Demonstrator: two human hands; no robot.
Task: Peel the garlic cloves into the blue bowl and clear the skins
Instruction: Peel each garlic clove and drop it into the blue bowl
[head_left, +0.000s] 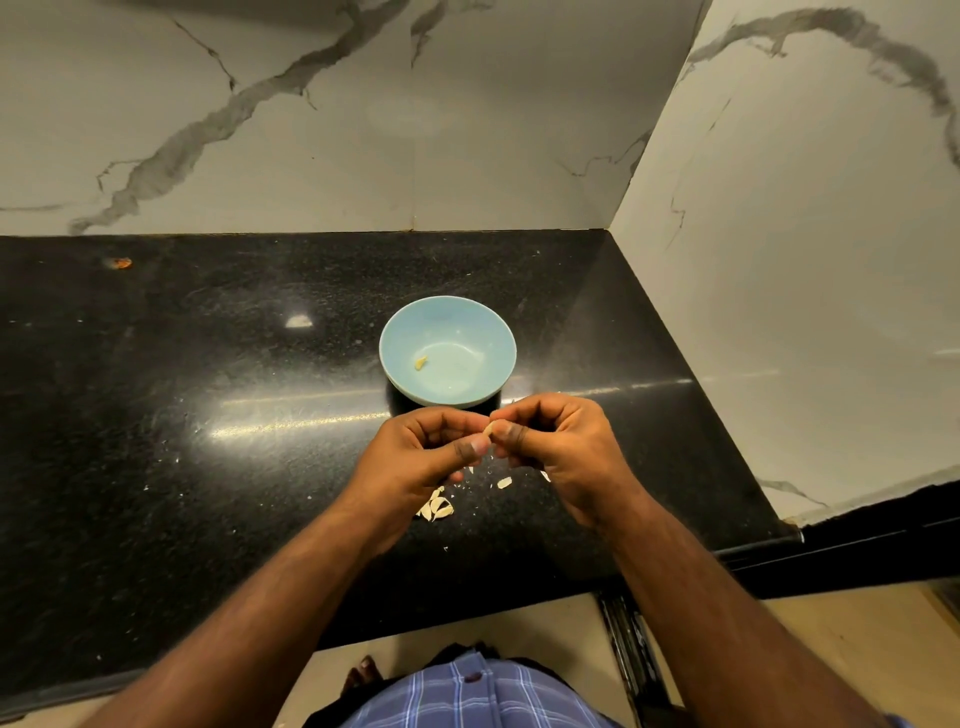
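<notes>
A light blue bowl (402, 340) stands on the black counter with one peeled garlic clove (420, 362) inside. Just in front of it, above the counter, my left hand (426, 457) and my right hand (561, 447) meet, and both pinch a small garlic clove (489, 427) between thumbs and fingertips. Only the clove's pale tip shows between the fingers. Several unpeeled cloves (435, 506) lie on the counter under my left wrist. Bits of skin (504, 483) are scattered below my hands.
The black granite counter (208, 415) runs left, with marble walls behind and on the right forming a corner. An orange speck (122, 263) lies at the far left. The counter's front edge is near my body, with floor below.
</notes>
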